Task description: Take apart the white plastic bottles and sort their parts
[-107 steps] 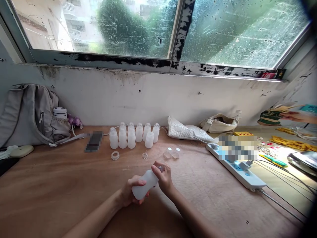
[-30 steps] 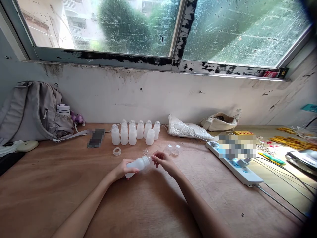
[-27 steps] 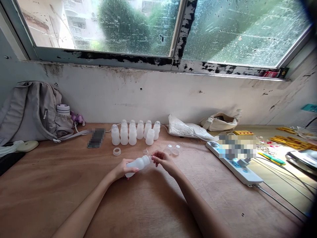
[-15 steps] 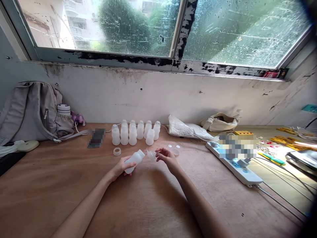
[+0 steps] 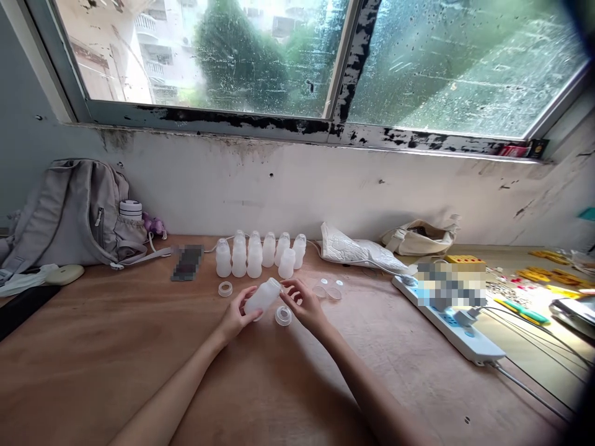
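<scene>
My left hand point(image 5: 239, 317) is wrapped round a frosted white baby bottle point(image 5: 263, 297), which it holds tilted above the table with the neck pointing up and right. Beside the bottle's mouth is my right hand point(image 5: 304, 303), its thumb and forefinger apart with no held thing visible; whether the fingertips touch the rim I cannot tell. Just below them a clear screw ring point(image 5: 283, 315) lies on the table. Another ring point(image 5: 225, 288) lies left of the bottle. Two round clear caps point(image 5: 334, 292) sit to the right of my right hand.
Several capped bottles point(image 5: 254, 257) stand by the wall, with an uncapped bottle point(image 5: 287, 264) in front. A backpack point(image 5: 79, 217) and a blurred phone point(image 5: 187, 262) are at left. A white padded bag point(image 5: 357, 248), a cloth pouch point(image 5: 421, 238) and a power strip point(image 5: 465, 337) are at right.
My right hand has let go of the clear screw ring, which now lies on the table. Its fingers have come to the bottle's mouth. The view has shifted slightly.
</scene>
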The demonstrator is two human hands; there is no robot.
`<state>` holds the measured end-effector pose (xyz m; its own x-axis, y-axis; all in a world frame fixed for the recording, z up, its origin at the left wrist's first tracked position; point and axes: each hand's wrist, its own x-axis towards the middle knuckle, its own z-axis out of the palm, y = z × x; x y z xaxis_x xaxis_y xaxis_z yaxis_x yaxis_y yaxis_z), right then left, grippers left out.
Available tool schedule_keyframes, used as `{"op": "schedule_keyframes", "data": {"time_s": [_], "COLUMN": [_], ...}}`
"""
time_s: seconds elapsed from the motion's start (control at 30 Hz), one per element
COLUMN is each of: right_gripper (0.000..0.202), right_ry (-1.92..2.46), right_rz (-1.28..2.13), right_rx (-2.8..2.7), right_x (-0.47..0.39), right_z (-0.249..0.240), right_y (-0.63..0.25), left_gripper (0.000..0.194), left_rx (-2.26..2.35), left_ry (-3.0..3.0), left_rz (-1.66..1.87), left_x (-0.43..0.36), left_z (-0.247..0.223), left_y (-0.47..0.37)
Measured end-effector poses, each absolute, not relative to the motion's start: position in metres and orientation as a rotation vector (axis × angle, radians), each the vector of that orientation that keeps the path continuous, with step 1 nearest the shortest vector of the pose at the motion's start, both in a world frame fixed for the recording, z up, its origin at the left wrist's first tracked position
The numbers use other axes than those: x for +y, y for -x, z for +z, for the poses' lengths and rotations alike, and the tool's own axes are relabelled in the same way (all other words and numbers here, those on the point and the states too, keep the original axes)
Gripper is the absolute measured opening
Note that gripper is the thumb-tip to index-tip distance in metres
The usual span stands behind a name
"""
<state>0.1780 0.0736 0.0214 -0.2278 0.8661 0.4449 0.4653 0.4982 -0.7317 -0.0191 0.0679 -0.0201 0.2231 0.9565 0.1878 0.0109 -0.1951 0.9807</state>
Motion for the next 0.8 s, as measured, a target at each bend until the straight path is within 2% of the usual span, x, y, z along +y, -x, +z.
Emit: {"op": "schedule_keyframes", "data": {"time_s": [0.1, 0.23, 0.43, 0.63, 0.8], "right_gripper": [0.015, 0.007, 0.008, 0.005, 0.003], "right_ry": [1.113, 1.157, 1.146, 1.246, 1.415], "right_rz": [0.487, 0.553, 0.567, 0.325, 0.121], "right_rx": [-1.912, -1.901, -1.906, -2.026, -2.118], "right_x": [0.078, 0.087, 0.102, 0.128, 0.152], "right_z": [0.034, 0.048, 0.053, 0.057, 0.061], "right_y": [-0.166, -0.154, -0.152, -0.156, -0.158], "left_gripper": [0.058, 0.055, 0.058, 0.039, 0.031], "left_rx": [1.017, 1.058, 1.091, 1.19, 1.236], "left_ry": [-1.518, -1.522, -1.525, -1.375, -1.377], "left_rz": [1.155, 1.163, 1.296, 1.416, 1.398], "left_x": [0.068, 0.071, 0.075, 0.08, 0.084], "left_z": [-0.024, -0.025, -0.025, -0.024, -0.024], "left_y": [0.019, 0.022, 0.023, 0.027, 0.032]}}
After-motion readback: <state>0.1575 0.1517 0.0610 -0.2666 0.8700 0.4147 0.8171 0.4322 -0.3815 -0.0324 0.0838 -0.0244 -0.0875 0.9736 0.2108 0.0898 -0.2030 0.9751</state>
